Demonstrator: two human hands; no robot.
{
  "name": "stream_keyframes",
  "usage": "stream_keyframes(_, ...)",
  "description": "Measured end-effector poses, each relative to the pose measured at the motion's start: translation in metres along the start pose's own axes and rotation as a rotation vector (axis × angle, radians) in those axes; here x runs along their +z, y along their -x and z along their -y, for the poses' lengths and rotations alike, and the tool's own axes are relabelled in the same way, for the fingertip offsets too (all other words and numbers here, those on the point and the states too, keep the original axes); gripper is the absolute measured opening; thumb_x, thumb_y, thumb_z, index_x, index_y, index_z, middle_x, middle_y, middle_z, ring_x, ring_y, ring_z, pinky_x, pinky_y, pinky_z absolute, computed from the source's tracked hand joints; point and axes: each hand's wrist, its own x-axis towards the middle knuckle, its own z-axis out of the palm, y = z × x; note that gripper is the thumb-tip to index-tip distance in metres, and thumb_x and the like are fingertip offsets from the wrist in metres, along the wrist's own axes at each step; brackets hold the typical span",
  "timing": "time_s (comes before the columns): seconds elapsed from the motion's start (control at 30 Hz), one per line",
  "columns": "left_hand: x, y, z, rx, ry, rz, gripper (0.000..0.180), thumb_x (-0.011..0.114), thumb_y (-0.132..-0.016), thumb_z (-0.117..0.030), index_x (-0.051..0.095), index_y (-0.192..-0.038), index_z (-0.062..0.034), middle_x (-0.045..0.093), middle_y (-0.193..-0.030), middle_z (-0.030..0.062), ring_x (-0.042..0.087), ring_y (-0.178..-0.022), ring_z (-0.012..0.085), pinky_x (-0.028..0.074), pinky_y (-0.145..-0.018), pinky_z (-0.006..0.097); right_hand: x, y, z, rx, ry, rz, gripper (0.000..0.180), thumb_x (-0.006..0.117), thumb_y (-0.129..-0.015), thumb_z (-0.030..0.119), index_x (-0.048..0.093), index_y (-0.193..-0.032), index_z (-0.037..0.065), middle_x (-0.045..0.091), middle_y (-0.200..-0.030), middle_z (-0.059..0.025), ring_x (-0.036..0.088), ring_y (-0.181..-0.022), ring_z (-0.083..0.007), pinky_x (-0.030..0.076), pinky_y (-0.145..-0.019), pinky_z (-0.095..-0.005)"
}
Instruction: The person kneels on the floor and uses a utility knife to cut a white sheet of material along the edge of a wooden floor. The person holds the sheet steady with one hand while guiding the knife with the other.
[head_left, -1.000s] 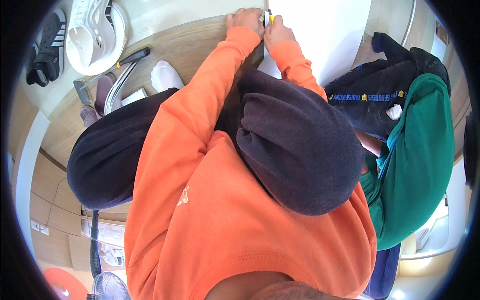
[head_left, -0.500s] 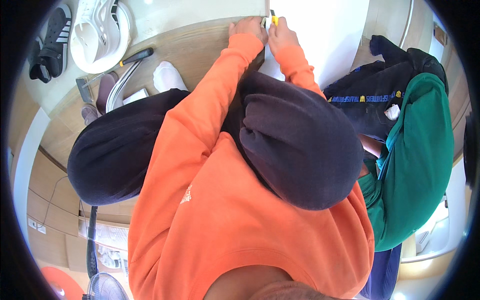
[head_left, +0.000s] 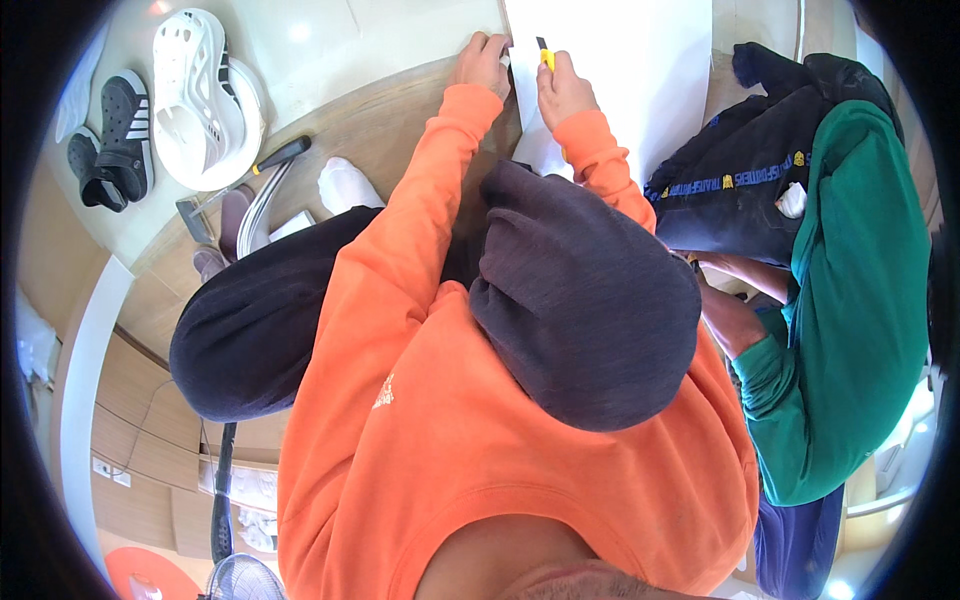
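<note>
My right hand point(head_left: 566, 94) is closed round a yellow utility knife point(head_left: 547, 59), its dark blade pointing away from me. The knife is over a large white board point(head_left: 640, 85), a little right of the board's left edge. At that edge is my left hand point(head_left: 482, 66), its fingers curled. A small pale bit shows at its fingertips, too small to name. A gap separates the two hands. My raised knee in dark trousers covers the board's near end.
Left on the wooden floor point(head_left: 400, 98) lie a hammer point(head_left: 240, 188) and bundled white strips point(head_left: 263, 212). White clogs point(head_left: 190, 95) and dark clogs point(head_left: 124, 125) stand beyond. At right, close by, crouches a person in a green top point(head_left: 865, 300). A fan point(head_left: 243, 578) stands behind.
My hands have moved apart from nearly touching. The knife is now farther right of the board's left edge. The whole view has shifted slightly, and more of the other person's forearms shows.
</note>
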Motion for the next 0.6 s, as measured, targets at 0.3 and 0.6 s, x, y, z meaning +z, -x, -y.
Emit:
stream_keyframes(0.3, -0.004, -0.012, -0.021, -0.106, -0.098, 0.047, 0.018, 0.051, -0.073, -0.001, 0.059, -0.090, -0.0055, 0.058, -0.089, 0.0146, 0.058, -0.084, 0.0347, 0.047, -0.073, 0.041, 0.007, 0.000, -0.003, -0.067, -0.038, 0.017, 0.025, 0.039, -0.090, 0.029, 0.039, -0.098, 0.006, 0.059, -0.070, -0.0272, 0.057, -0.068, -0.0481, 0.044, -0.063, -0.0542)
stream_keyframes(0.6, 0.002, -0.005, -0.017, -0.465, -0.090, 0.163, 0.028, 0.050, -0.079, -0.013, 0.061, -0.103, -0.0079, 0.064, -0.089, 0.0208, 0.060, -0.085, 0.0380, 0.048, -0.076, 0.043, 0.010, -0.001, 0.008, -0.062, 0.131, 0.035, 0.024, 0.039, -0.090, 0.031, 0.040, -0.098, 0.008, 0.061, -0.071, -0.0244, 0.060, -0.068, -0.0451, 0.046, -0.063, -0.0533)
